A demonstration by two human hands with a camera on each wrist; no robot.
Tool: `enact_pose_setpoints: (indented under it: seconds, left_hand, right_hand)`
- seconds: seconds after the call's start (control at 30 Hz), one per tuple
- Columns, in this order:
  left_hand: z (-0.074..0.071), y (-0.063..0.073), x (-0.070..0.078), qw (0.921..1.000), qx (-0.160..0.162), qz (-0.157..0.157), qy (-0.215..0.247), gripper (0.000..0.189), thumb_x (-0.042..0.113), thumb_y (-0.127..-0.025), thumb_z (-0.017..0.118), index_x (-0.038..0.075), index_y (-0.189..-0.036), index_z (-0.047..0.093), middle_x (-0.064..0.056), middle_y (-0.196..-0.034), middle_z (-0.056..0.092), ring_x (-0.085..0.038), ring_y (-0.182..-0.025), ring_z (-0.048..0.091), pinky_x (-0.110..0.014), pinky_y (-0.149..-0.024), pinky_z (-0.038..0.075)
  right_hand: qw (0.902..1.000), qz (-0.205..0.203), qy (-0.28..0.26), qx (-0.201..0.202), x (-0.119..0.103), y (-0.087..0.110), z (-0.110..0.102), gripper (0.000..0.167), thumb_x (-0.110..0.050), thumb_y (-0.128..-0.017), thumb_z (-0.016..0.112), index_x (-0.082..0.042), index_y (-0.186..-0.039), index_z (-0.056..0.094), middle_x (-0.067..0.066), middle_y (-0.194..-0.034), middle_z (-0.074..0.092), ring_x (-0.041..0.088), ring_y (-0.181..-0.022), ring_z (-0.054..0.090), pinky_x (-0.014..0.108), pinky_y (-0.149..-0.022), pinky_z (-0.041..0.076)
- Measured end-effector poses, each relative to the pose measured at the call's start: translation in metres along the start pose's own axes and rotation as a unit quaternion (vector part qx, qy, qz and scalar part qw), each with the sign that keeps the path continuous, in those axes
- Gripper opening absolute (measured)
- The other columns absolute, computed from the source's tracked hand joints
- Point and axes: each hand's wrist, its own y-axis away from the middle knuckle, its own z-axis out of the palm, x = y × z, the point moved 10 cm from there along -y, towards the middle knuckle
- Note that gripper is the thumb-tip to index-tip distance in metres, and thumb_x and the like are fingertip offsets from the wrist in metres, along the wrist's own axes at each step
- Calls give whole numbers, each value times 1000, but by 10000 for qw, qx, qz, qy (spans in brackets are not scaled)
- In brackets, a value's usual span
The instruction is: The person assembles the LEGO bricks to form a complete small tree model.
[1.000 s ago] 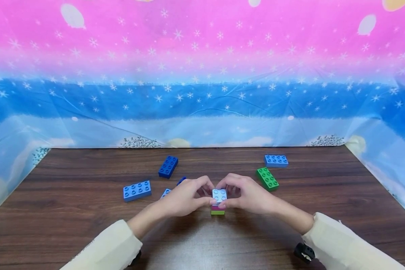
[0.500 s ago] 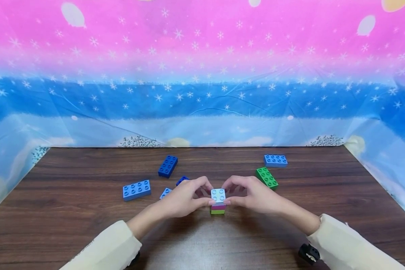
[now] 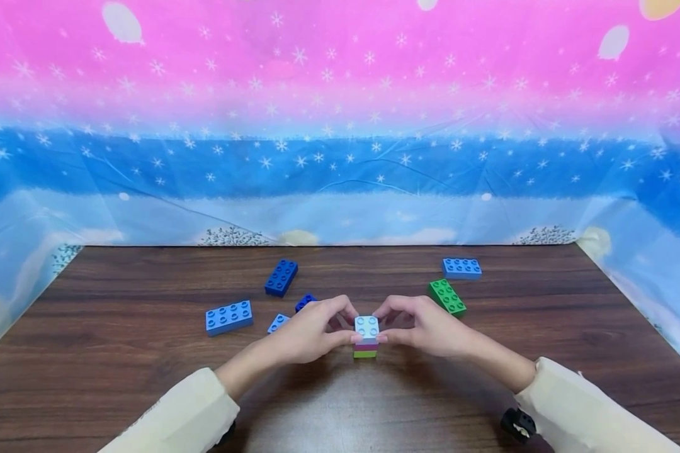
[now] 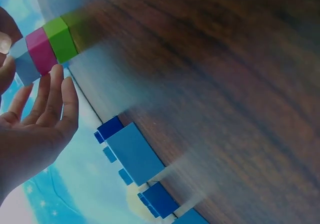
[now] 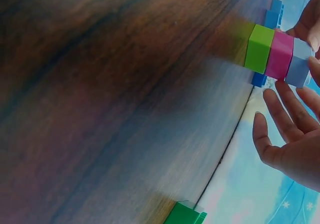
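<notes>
A person's two bare hands meet at a small stack of toy bricks near the middle of a dark wood-grain tabletop (image 3: pixel 340 409). The stack has three layers: a pale blue brick (image 3: pixel 366 328) on top, a pink brick (image 3: pixel 366 346) in the middle and a lime green brick (image 3: pixel 365 355) at the base, resting on the wood. It stands upright, its long axis vertical, with the four studs of the top brick pointing straight up. The layers line up, with their sides flush.

The left hand (image 3: pixel 308 332) pinches the pale blue brick at its left side, thumb in front and forefinger behind. The right hand (image 3: pixel 425 326) mirrors it on the right side, its grip just as narrow. In both wrist views the remaining fingers fan out loosely below.

Other bricks lie around, studs up. Left of the hands, a light blue brick (image 3: pixel 229 318) stretches nearly left to right; beyond it, a dark blue brick (image 3: pixel 281 278) points away, its far end leaning right. Two smaller blue bricks (image 3: pixel 306 302) are partly hidden by the left hand. Beyond the right hand, a green brick (image 3: pixel 447 297) lies diagonally, its near end toward the right, with another light blue brick (image 3: pixel 461 268) lying crosswise behind it.
</notes>
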Motion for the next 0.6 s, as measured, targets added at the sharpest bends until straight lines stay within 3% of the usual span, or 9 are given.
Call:
enact_pose_setpoints:
  seconds: [0.6]
  left_hand:
    - [0, 1, -1, 9996, 105, 241, -79, 17, 24, -90, 59, 12, -101, 53, 0, -93, 63, -11, -78, 60, -24, -66, 48]
  right_hand:
    - [9997, 10, -258, 3, 6, 3, 1, 23, -23, -86, 65, -15, -106, 60, -6, -98, 62, 13, -90, 58, 31, -73, 49]
